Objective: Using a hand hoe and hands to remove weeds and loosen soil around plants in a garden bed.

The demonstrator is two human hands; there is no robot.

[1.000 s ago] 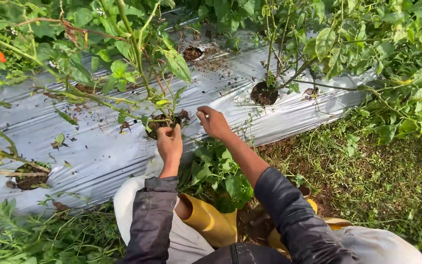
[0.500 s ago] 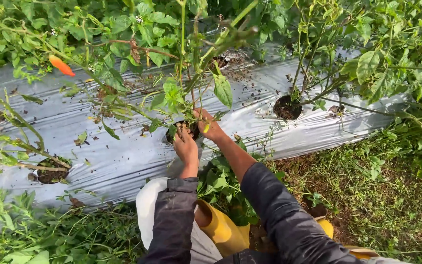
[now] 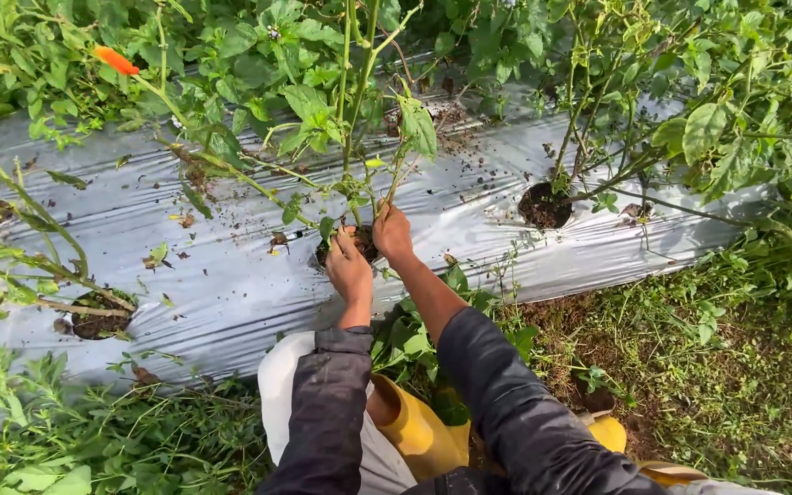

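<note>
Both hands, left (image 3: 350,269) and right (image 3: 392,234), rest loosely curled at the plant stem (image 3: 352,137) base in the mulch hole (image 3: 362,246).

I have one view only, from the camera on the wearer's head, so nothing is shared with a second picture. It looks steeply down and forward over the wearer's own arms, which enter from the bottom edge. The left hand (image 3: 350,269) and right hand (image 3: 392,233) sit near the middle of my frame, close below the lens. The silver sheet (image 3: 185,266) runs across the frame from left to right, slightly tilted. Plants (image 3: 323,101) fill the top edge, nearer the lens than the ground. Grass (image 3: 717,367) takes the lower right, and yellow boots (image 3: 414,431) show at the bottom.
</note>
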